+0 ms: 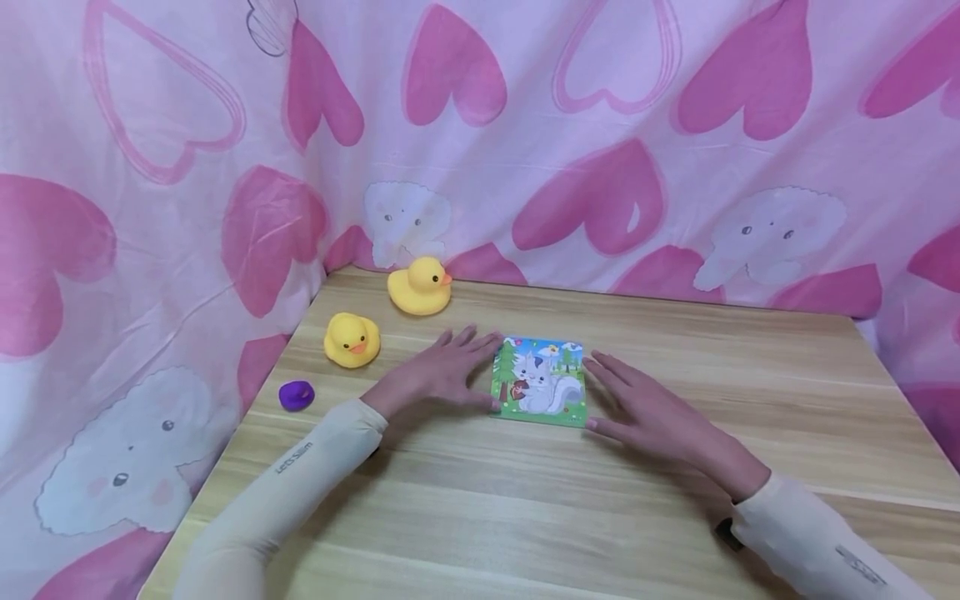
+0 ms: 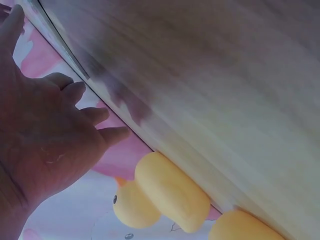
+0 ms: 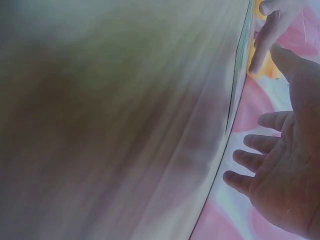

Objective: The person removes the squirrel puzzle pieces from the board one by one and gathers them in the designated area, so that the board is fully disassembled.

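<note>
A flat square picture board [image 1: 551, 392] lies on the wooden table, printed with a grey squirrel holding an acorn among green trees. On its left side is my left hand [image 1: 450, 367], thumb and fingers spread, the tips at or very near the board's edge. Opposite it, my right hand [image 1: 652, 408] has its thumb close to the lower right corner and its fingers by the right edge. In the left wrist view the left hand [image 2: 55, 130] has loosely extended fingers. The right wrist view has the right hand [image 3: 290, 150] with its fingers apart; the board appears only as a thin edge.
Two yellow toy ducks stand at the back left, one duck [image 1: 420, 287] behind the other duck [image 1: 352, 340]. A small purple duck [image 1: 297, 396] sits near the left edge of the table [image 1: 480, 517]. A pink curtain [image 1: 465, 167] with hearts hangs behind and to the left.
</note>
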Tool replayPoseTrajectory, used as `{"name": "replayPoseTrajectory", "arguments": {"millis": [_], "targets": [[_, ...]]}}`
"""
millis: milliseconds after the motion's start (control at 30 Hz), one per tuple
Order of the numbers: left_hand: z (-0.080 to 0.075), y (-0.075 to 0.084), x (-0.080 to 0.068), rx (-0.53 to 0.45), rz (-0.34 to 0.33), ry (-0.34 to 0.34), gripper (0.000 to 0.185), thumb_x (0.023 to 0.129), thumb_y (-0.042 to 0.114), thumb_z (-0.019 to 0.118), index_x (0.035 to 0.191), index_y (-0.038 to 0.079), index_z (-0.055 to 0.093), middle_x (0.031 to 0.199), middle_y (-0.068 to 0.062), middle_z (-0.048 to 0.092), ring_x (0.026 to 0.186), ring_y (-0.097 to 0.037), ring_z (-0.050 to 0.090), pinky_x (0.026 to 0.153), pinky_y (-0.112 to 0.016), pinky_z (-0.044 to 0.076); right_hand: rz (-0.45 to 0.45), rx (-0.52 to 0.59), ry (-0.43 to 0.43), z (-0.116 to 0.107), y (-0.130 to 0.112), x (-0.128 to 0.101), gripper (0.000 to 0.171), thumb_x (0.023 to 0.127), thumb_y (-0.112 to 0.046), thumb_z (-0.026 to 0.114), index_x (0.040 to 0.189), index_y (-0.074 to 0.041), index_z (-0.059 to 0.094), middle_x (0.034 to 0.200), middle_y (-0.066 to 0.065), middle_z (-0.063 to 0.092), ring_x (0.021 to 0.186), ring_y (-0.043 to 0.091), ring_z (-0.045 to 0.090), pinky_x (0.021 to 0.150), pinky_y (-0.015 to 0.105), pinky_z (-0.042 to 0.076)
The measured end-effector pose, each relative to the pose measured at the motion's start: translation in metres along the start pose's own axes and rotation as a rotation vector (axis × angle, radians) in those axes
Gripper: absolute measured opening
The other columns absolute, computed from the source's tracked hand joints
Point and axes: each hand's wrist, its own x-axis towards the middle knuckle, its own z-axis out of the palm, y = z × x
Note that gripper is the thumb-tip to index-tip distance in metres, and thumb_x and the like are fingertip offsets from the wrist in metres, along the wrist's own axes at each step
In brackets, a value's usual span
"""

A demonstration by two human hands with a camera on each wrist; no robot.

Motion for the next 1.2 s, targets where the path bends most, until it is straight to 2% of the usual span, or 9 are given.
{"name": "replayPoseTrajectory", "arguments": {"millis": [233,400,533,700,933,1067,1200], "targets": [[0.001,-0.001,0.002,-0.005,0.001,-0.061,0.119,0.084,0.085,0.063,0.172,0.03,0.005,0.181,0.01,0.004,0.169,-0.032,-0.002,0.135,-0.059,0.006,-0.053,0.003,-0.009,0.006,-0.006,0.015,0.096,0.094,-0.068,0.068,0.169,-0.024,0.028,0.177,0.005,0.025,0.162,0.035,0.029,0.124,0.059,0.04],[0.002,0.002,0.003,0.012,-0.015,-0.071,0.118,0.084,0.085,0.062,0.172,0.032,0.004,0.181,0.011,0.002,0.169,-0.032,-0.002,0.135,-0.059,0.005,-0.085,-0.002,0.005,0.007,-0.012,0.026,0.088,0.096,-0.059,0.071,0.166,-0.02,0.035,0.173,0.005,0.034,0.16,0.032,0.033,0.123,0.056,0.041],[0.001,0.004,0.003,0.009,-0.014,-0.08,0.118,0.085,0.084,0.062,0.172,0.031,0.004,0.181,0.01,0.001,0.168,-0.033,-0.003,0.135,-0.059,0.003,-0.069,-0.009,0.003,0.004,-0.019,0.038,0.084,0.096,-0.053,0.074,0.165,-0.019,0.039,0.17,0.006,0.04,0.158,0.033,0.037,0.123,0.057,0.042],[0.0,0.008,0.003,-0.013,-0.045,-0.116,0.119,0.085,0.083,0.064,0.172,0.03,0.001,0.181,0.011,-0.002,0.168,-0.031,-0.007,0.135,-0.059,-0.001,-0.039,-0.004,-0.038,-0.002,-0.029,0.059,0.082,0.094,-0.046,0.079,0.162,-0.016,0.045,0.163,0.01,0.049,0.152,0.035,0.047,0.121,0.057,0.044],[0.0,0.01,0.002,0.01,-0.06,-0.137,0.119,0.087,0.083,0.061,0.172,0.029,-0.002,0.18,0.01,-0.006,0.168,-0.031,-0.009,0.135,-0.059,-0.001,0.008,-0.003,-0.023,-0.003,-0.047,0.09,0.075,0.09,-0.036,0.085,0.153,-0.01,0.055,0.146,0.013,0.063,0.132,0.032,0.06,0.111,0.054,0.053],[0.001,0.009,0.002,0.024,-0.062,-0.142,0.118,0.088,0.085,0.058,0.171,0.028,-0.004,0.18,0.01,-0.01,0.168,-0.031,-0.011,0.134,-0.06,-0.002,0.022,-0.008,-0.006,0.003,-0.057,0.108,0.071,0.087,-0.032,0.089,0.147,-0.009,0.061,0.137,0.012,0.065,0.122,0.029,0.061,0.105,0.049,0.056],[0.002,0.009,0.003,0.024,-0.055,-0.15,0.118,0.089,0.085,0.056,0.171,0.028,-0.006,0.18,0.01,-0.011,0.168,-0.031,-0.012,0.134,-0.06,-0.003,0.017,0.007,-0.01,0.007,-0.064,0.124,0.065,0.086,-0.031,0.089,0.143,-0.01,0.064,0.134,0.011,0.065,0.118,0.029,0.061,0.1,0.047,0.056]]}}
